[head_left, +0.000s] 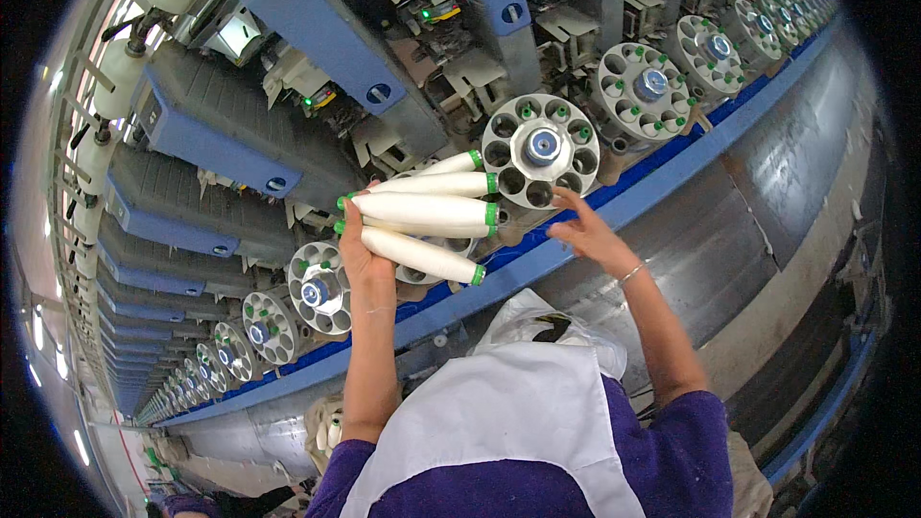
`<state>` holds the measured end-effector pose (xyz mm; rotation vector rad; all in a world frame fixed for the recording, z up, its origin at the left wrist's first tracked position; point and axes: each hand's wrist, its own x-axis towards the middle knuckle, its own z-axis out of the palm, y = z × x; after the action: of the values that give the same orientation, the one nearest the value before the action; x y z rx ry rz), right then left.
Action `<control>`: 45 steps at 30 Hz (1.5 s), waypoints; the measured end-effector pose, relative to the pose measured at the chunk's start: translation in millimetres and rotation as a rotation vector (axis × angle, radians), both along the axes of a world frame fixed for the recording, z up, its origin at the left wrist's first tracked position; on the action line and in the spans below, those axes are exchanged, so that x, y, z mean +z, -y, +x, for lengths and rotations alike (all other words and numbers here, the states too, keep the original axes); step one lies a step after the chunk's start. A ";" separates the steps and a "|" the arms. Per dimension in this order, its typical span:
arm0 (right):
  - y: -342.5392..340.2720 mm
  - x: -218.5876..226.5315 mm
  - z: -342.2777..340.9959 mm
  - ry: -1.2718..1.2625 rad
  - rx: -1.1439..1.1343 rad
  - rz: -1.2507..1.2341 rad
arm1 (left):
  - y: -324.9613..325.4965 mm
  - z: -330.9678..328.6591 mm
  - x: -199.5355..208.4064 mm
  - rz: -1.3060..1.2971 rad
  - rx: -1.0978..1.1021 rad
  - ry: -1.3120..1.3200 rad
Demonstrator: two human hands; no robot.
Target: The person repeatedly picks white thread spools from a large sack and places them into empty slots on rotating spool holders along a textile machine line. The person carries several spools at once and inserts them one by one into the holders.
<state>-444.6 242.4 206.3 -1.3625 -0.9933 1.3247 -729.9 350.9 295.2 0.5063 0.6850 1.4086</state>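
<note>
My left hand is closed around several long white yarn bobbins with green ends. They lie side by side and fan out to the right, over a round magazine mostly hidden behind them. To their right is another round grey magazine with a ring of pockets and a blue centre knob; green bobbin tips show in a few pockets, and others look dark. Beside its near rim, my right hand is open, fingers apart and slightly bent. Faint threads trail from the bobbin ends towards it; whether they touch the fingers is unclear.
Blue winding-machine units stand in a long row ahead. More round magazines run along both sides. A blue rail crosses in front of me. Near my apron is a white bag; metal panels lie to the right.
</note>
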 end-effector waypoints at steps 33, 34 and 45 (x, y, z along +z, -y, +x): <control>17.3 -0.8 3.1 -0.358 0.250 -0.014 | -28.3 69.3 37.2 0.152 -0.236 -0.044; 26.2 -4.9 24.5 -0.404 0.155 0.016 | -31.8 72.5 33.8 0.135 -0.250 -0.028; 45.4 -74.7 69.9 0.661 -0.287 0.250 | -80.6 195.8 -35.2 0.731 -0.939 -1.261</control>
<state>-374.7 197.0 131.6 -1.7049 -1.2817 0.5107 -534.1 431.4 259.9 2.0659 0.6890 0.2425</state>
